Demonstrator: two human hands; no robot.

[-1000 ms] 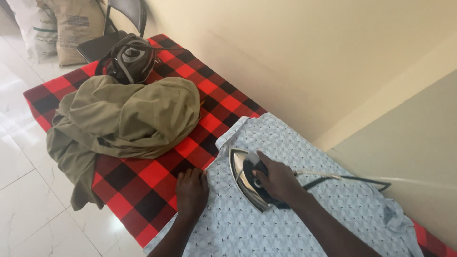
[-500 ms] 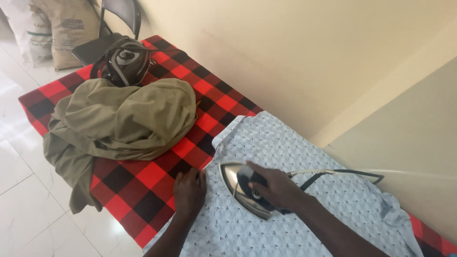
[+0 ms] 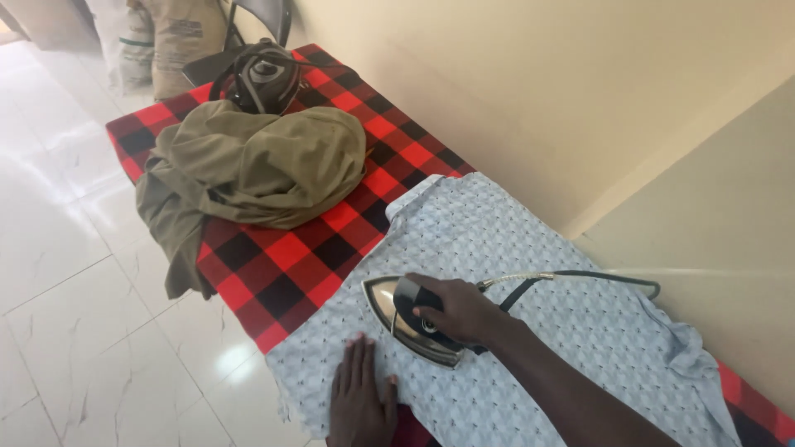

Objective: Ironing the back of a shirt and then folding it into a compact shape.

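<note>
A pale blue patterned shirt (image 3: 530,248) lies spread flat on a table draped with a red and black checked cloth (image 3: 286,257). My right hand (image 3: 460,310) grips the black handle of a steel iron (image 3: 397,319) resting on the shirt, its tip pointing left. My left hand (image 3: 360,406) lies flat, fingers apart, on the shirt's near edge just below the iron. The iron's cord (image 3: 580,277) trails right across the shirt.
A crumpled olive garment (image 3: 248,165) sits on the cloth to the left and hangs over the table edge. A dark second iron (image 3: 261,74) rests at the far end. Sacks (image 3: 170,41) and a chair stand beyond. A cream wall runs along the right; white tiled floor lies left.
My right hand has slid the iron toward the shirt's near edge. My left hand has drawn back along the near edge, staying flat on the fabric.
</note>
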